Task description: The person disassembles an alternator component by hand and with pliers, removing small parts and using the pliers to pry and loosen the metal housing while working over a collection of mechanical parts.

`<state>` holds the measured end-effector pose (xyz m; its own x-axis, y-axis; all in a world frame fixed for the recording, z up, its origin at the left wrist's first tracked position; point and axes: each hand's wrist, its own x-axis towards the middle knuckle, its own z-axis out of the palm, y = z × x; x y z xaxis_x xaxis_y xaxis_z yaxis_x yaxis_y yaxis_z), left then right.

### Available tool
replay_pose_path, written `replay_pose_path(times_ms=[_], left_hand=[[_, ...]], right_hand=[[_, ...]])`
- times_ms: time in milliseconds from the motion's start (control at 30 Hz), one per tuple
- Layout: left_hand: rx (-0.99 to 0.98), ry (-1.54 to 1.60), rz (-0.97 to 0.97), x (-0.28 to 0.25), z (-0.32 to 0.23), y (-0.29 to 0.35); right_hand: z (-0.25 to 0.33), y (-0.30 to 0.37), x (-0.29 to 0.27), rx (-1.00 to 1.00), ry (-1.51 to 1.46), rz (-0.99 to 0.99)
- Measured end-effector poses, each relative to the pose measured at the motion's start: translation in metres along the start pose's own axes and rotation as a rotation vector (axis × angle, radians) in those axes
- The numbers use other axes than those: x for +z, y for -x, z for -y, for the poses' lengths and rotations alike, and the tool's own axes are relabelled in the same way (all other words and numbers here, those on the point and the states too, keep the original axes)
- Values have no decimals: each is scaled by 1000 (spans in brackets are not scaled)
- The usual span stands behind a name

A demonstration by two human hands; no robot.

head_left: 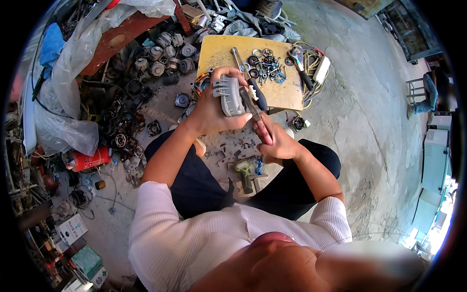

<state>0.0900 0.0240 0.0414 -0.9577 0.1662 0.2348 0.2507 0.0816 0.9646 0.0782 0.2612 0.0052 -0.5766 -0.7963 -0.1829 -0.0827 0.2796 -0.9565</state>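
Note:
My left hand (210, 107) is wrapped round a grey finned metal housing (229, 97), which looks like a motor end cover, holding it tilted above the near edge of the yellow board. In my right hand (278, 140) is a flat dark metal tool (250, 105) with a reddish handle; its exact kind is unclear. The tool's upper end lies against the right side of the housing, beside a small white part (253, 92). Just past my hands, a dark-handled screwdriver (261, 99) rests on the board.
On the yellow board (219, 48) lie loose bolts and rings (267, 68), a long metal bar (238, 57) and a ratchet (299, 63). Coiled cable (315, 56) hangs by its right edge. A green drill (243, 171) stands between my legs. Many motor parts (165, 53) cover the left floor.

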Motion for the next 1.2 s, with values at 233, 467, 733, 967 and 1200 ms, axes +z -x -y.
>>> replay_pose_path(times_ms=[233, 467, 733, 967, 1200], left_hand=[[66, -112, -11, 5, 4, -1], [76, -83, -218, 13, 15, -10], [108, 55, -261, 21, 15, -26], [-84, 481, -338, 15, 34, -45], [-368, 829, -308, -8, 50, -55]], right_hand=[[-3, 2, 16, -89, 221, -262], [10, -7, 6, -160, 551, -474], [-8, -12, -3, -110, -234, -263], [-9, -20, -24, 22, -435, -180], [-10, -15, -63, 146, -379, -406]])
